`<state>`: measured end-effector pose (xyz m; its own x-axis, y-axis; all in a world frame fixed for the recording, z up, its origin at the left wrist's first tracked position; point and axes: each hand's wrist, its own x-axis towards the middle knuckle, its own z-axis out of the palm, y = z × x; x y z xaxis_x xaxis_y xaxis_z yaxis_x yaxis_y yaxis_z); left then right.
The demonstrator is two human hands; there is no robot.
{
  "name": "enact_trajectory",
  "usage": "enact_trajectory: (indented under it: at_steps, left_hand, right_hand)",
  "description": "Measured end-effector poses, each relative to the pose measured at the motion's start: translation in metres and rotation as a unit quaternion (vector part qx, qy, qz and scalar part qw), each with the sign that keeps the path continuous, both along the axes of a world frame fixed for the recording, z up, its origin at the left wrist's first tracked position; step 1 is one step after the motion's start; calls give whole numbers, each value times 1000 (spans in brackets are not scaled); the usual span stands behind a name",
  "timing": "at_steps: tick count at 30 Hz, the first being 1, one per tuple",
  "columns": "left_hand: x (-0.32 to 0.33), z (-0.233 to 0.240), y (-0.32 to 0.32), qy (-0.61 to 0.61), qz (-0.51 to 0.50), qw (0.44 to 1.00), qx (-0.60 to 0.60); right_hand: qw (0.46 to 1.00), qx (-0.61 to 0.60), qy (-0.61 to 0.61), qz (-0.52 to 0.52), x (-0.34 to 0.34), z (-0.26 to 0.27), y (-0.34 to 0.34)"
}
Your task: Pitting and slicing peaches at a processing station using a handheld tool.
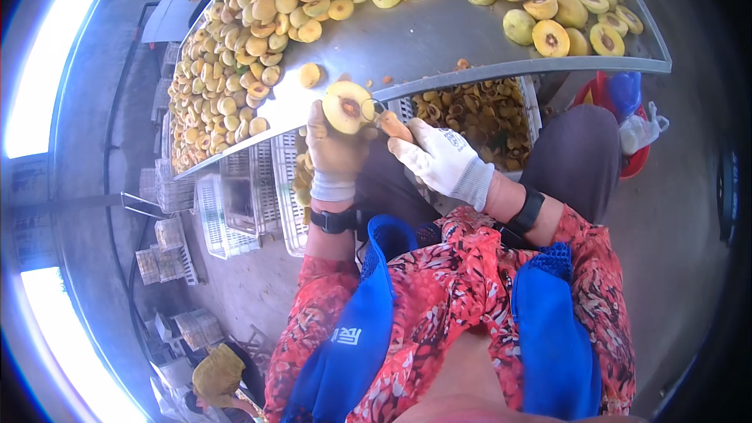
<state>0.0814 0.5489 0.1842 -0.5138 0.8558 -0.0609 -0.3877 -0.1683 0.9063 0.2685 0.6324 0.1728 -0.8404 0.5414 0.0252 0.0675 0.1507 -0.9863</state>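
My left hand (336, 150), in a stained white knit glove, holds up a halved yellow stone fruit, likely a peach (338, 97). The cut face shows a brown-red pit cavity at its middle. In my right hand (443, 158), also gloved, is a short wooden-handled tool (395, 126). Its thin curved metal end meets the right edge of the fruit half; the exact shape there is hard to make out. Both hands are just off the near edge of a metal-topped table (399, 41). A single fruit half (309, 75) lies on the metal beyond my left hand.
Fruit halves are heaped at the table's left (235, 70) and right (564, 12). Below the edge stands a crate of fruit pieces (479, 123). White plastic crates (226, 211) stand lower left; a red basin (637, 158) is at right. Two other people are at left.
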Motion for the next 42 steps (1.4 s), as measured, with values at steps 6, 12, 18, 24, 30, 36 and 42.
enact_trajectory:
  at_steps: [6, 12, 18, 24, 30, 36, 42]
  left_hand:
    - [39, 4, 10, -40, -5, 999, 0]
    - [46, -12, 16, 101, 82, 991, -11]
    - [30, -8, 12, 204, 96, 969, -105]
    - [35, -7, 18, 81, 88, 984, -132]
    - [51, -21, 21, 237, 158, 952, -109]
    - [65, -16, 34, 133, 243, 958, -69]
    - [40, -23, 19, 464, 187, 863, -70]
  right_hand:
    - [999, 28, -19, -13, 3, -1, 0]
    - [996, -21, -72, 41, 6, 2, 5]
    - [959, -139, -154, 193, 7, 5, 29]
    - [872, -440, -83, 196, 8, -9, 18]
    - [891, -435, -14, 132, 0, -32, -6]
    - [929, -340, -36, 142, 4, -15, 8]
    - [843, -475, -94, 235, 10, -19, 24]
